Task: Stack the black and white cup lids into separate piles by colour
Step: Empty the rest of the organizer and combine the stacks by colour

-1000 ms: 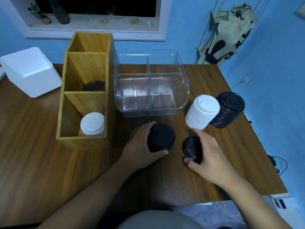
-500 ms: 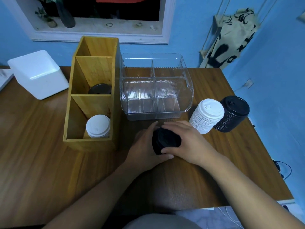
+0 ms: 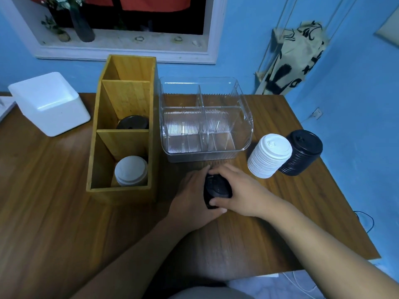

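From the head view, both hands meet over a short pile of black lids (image 3: 217,188) that stands on the wooden table (image 3: 54,223), just in front of the clear plastic organizer (image 3: 205,157). The left hand (image 3: 194,197) wraps round the pile's left side with its thumb curled under the near edge. The right hand (image 3: 241,190) covers the right side and top, its fingers bent over the rim, so both hands grip this pile. To the right, well apart from the hands, a tall white lid stack (image 3: 268,156) leans against a tall black lid stack (image 3: 302,153). The two touch, and the black one stands near the table's right edge, which runs diagonally toward the viewer. A broad stretch of bare wood lies between the right forearm and that edge, and another spreads from the hands to the near edge. On the left a wooden rack (image 3: 121,188) stands just beside the clear organizer, leaving only a narrow gap between them. Its front compartment holds white lids (image 3: 131,170) and its middle compartment holds black lids (image 3: 132,122). Left of the rack there is more bare wood, bounded at the back by a white box (image 3: 49,104) near the far left corner. The clear organizer's front wall curves outward toward the hands.
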Tool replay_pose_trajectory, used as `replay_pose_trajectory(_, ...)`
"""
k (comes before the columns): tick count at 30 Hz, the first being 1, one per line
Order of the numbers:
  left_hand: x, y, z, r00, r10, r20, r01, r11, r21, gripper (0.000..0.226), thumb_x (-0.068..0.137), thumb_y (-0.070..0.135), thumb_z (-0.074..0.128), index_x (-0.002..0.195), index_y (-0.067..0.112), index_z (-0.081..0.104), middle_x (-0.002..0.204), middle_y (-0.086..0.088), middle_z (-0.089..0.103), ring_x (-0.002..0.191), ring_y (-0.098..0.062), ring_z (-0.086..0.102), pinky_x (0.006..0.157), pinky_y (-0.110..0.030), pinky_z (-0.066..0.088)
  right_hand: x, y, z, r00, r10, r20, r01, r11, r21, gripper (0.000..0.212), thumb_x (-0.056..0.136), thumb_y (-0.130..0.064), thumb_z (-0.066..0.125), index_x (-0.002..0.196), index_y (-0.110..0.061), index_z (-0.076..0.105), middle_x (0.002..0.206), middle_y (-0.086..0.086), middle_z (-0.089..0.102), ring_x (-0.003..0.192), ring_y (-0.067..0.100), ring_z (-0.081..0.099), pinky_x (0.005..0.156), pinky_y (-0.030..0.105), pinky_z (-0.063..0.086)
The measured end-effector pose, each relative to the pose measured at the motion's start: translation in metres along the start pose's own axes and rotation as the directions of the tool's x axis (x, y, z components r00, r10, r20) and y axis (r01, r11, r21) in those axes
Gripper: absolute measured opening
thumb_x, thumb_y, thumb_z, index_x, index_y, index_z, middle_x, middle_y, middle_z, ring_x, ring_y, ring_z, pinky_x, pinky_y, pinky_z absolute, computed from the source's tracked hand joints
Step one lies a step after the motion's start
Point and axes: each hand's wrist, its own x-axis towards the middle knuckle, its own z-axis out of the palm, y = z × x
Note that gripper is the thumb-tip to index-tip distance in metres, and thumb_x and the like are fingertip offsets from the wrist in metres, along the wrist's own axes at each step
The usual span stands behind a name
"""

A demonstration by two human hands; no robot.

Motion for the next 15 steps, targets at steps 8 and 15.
replay_pose_trajectory(8, -0.006, 0.017, -0.003, 0.992, 0.104, 0.069, -0.108, 0.992, 0.068, 0.111, 0.072, 0.062, 0.079, 0.159, 0.025, 0.020, 0.152, 0.008, 0.044, 0.135, 0.000, 0.033, 0.118, -0.023, 0.026, -0.051, 0.007, 0.004, 0.994, 0.012, -0.107, 0.004, 0.988, 0.155, 0.085, 0.075, -0.043, 0.084, 0.148, -0.036, 0.040, 0.156, -0.014, 0.026, 0.143, -0.001, 0.027, 0.114, 0.019, 0.032)
replay_pose_trajectory(15, 0.003, 0.105, 0.011, 0.982, 0.189, 0.019, -0.186, 0.975, -0.123, 0.093, 0.073, 0.054, 0.087, 0.138, 0.057, 0.021, 0.130, 0.060, 0.023, 0.125, 0.031, 0.023, 0.104, 0.003, 0.023, -0.111, 0.029, -0.080, 0.986, -0.017, -0.168, 0.037, 0.993, 0.115, 0.078, 0.075, -0.045, 0.085, 0.143, -0.043, 0.047, 0.155, -0.025, 0.028, 0.145, -0.002, 0.026, 0.114, 0.012, 0.026)
